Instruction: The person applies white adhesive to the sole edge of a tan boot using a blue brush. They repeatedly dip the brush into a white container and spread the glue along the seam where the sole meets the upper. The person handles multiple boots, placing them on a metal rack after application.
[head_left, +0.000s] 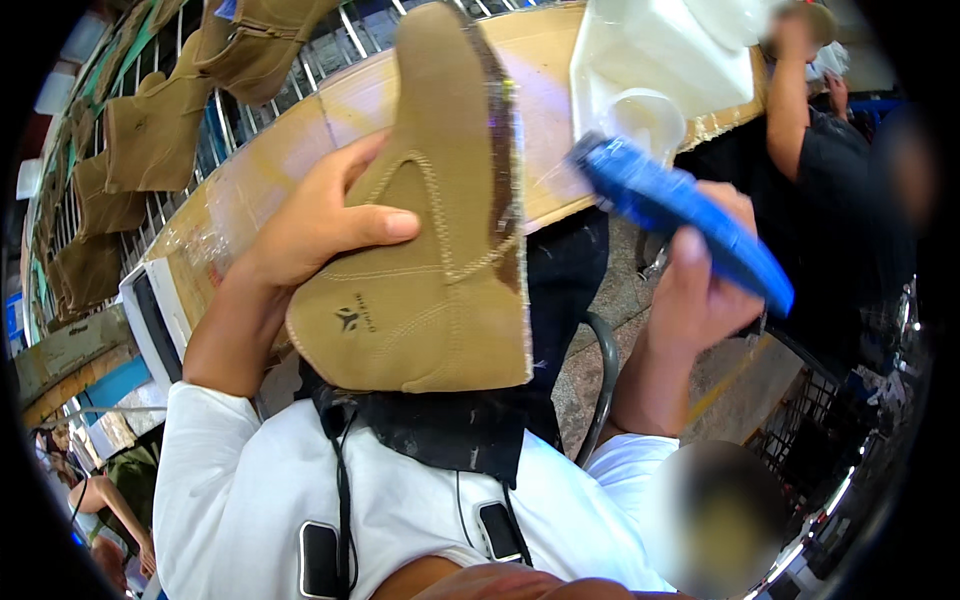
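Note:
My left hand [335,215] grips a tan suede boot [410,260], with the thumb lying across its side. The boot is turned with its toe pointing away from me and its bottom edge to the right. Pale stitching crosses the side, and a dark brown band runs along part of the bottom edge. My right hand [705,285] is closed around a long blue brush [690,215], slightly blurred, its far end angled toward the boot. A gap separates the brush from the boot. Whether the brush has bristles is hard to make out.
Cardboard [270,150] covers the bench ahead. A white plastic container [650,55] and a translucent bowl [648,120] stand at the far right. More tan boots [155,130] sit on a metal rack at left. A person [850,160] works at the right; another person's arm [115,500] shows lower left.

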